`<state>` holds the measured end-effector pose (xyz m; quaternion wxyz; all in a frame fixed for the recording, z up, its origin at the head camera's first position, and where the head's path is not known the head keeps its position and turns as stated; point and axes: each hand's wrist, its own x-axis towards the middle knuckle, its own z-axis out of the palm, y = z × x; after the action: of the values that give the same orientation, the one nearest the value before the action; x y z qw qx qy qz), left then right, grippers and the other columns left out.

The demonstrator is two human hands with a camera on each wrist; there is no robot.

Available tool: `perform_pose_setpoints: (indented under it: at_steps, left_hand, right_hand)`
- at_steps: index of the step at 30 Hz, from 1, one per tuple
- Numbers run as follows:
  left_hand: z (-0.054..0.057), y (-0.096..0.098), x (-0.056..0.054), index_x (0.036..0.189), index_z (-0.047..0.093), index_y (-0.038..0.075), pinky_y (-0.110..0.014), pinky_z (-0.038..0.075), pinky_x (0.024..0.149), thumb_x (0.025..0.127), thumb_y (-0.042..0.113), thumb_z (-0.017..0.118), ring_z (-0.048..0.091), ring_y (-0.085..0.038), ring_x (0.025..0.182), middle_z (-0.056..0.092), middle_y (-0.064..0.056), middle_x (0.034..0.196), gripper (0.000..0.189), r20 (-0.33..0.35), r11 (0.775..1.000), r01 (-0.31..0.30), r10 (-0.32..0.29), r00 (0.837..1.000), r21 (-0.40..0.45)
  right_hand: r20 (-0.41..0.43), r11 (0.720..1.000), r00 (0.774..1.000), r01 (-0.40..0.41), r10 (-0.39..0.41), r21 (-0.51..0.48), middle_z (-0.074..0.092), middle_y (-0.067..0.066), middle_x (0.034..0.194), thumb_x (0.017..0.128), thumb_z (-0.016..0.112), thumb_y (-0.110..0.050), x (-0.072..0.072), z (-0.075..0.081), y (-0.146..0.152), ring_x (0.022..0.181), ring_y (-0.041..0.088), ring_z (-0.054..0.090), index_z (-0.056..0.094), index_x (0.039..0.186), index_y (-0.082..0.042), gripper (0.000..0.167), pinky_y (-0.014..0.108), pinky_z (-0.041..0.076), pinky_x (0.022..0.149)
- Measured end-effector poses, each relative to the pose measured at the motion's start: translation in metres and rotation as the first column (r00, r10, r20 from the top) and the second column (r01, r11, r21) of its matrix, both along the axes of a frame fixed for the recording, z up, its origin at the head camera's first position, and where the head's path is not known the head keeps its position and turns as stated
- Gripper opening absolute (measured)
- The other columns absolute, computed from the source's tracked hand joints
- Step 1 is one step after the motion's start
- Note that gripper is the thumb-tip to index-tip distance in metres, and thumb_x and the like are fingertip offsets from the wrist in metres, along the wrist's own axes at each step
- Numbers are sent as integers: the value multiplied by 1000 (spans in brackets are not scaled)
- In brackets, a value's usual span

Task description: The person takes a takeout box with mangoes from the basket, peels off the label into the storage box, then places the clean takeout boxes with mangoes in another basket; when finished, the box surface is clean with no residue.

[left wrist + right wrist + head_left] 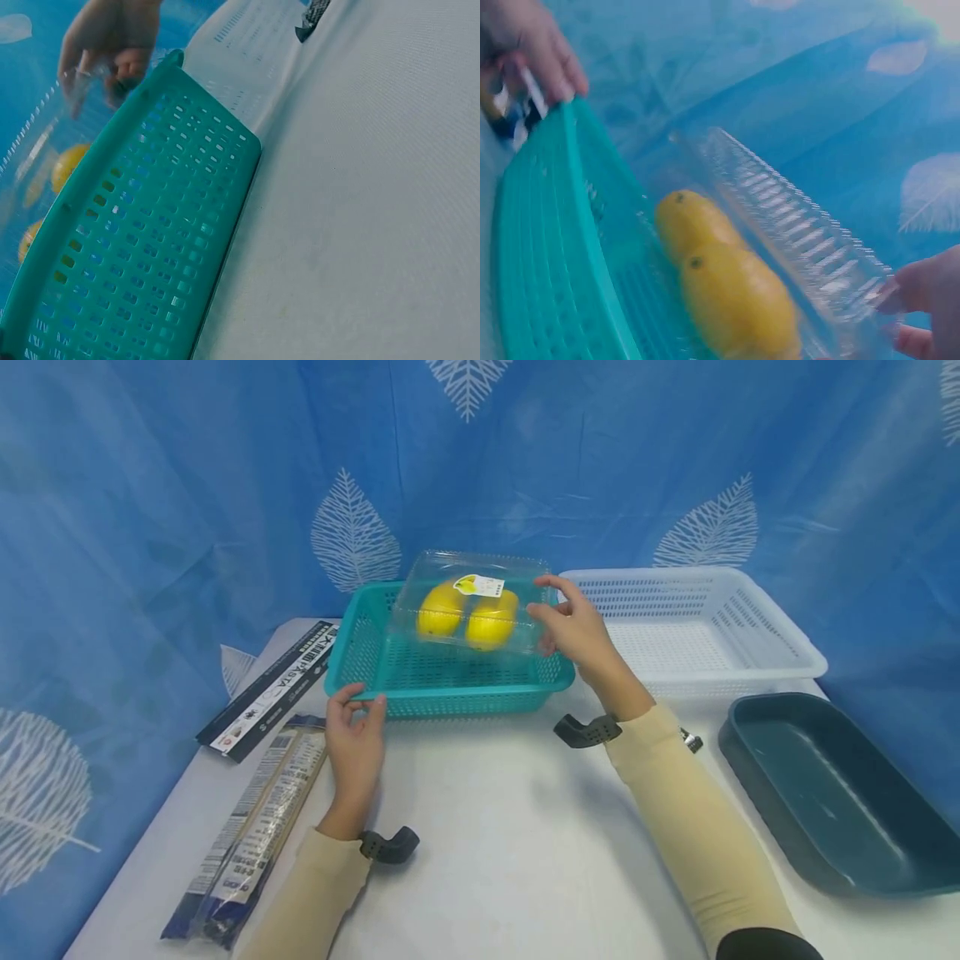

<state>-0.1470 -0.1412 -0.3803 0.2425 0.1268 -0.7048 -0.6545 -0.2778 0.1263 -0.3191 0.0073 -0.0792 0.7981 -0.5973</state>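
Our right hand (581, 631) pinches the clear box (480, 587) by its edge, our left hand (356, 747) the teal basket's rim (457, 694); counter (480, 827) spreads before us.

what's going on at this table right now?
A person's right hand grips one end of a clear plastic box with two yellow fruits inside, holding it over the teal basket. Whether the box touches the basket is hard to tell. The left hand holds the basket's near rim, toward its left end. To the right stand a white basket and a dark green tub; neither hand is on them.
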Motion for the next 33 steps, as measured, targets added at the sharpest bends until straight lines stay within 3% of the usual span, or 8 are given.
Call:
perform_pose_setpoints:
  at_steps: [3,10,17,22,29,33]
  left_hand:
    - [1,0,-1,135,47,-4,-18,39,61,102,4,60,45,-6,66,52,-6,103,37,2,1000,0,0,1000,4]
    - [-30,-12,-18,138,48,6,-21,39,59,102,14,64,46,-9,68,53,-2,106,40,8,1000,-7,7,1000,9]
    - [-30,-13,-18,137,48,8,-21,41,62,102,18,63,48,-10,70,53,-3,107,39,4,1000,-9,9,1000,-13]
    - [-30,-14,-20,136,49,8,-20,43,62,102,14,62,52,-12,71,54,-3,107,36,11,1000,-20,20,1000,-9]
    - [-31,-15,-19,138,47,8,-21,51,66,102,15,62,58,-12,75,55,-4,108,39,10,1000,4,-4,1000,-2]
    - [-33,-15,-18,139,46,7,-21,51,65,103,17,61,59,-13,75,55,-3,109,40,24,1000,23,-23,999,-14]
  right_hand:
    - [-39,995,997,66,-69,-75,60,18,105,101,63,-31,14,5,-1,56,20,55,52,145,-30,46,42,56,66]
    - [-138,967,974,149,-180,-209,58,14,102,99,60,-21,49,10,-1,52,16,48,59,138,-28,40,28,49,51]
    - [-211,944,944,191,-252,-269,52,15,89,97,55,-11,90,-2,7,55,19,44,62,132,-21,37,25,47,48]
    - [-251,942,936,169,-245,-290,47,12,84,96,51,-5,116,-16,19,57,21,43,62,131,-19,39,23,44,45]
    - [-266,945,950,78,-167,-317,46,11,84,94,45,4,151,-31,28,49,17,40,60,129,-9,40,24,40,39]
    - [-337,955,932,27,-131,-296,46,12,88,91,46,11,169,-44,30,48,17,45,59,130,-3,44,25,41,39]
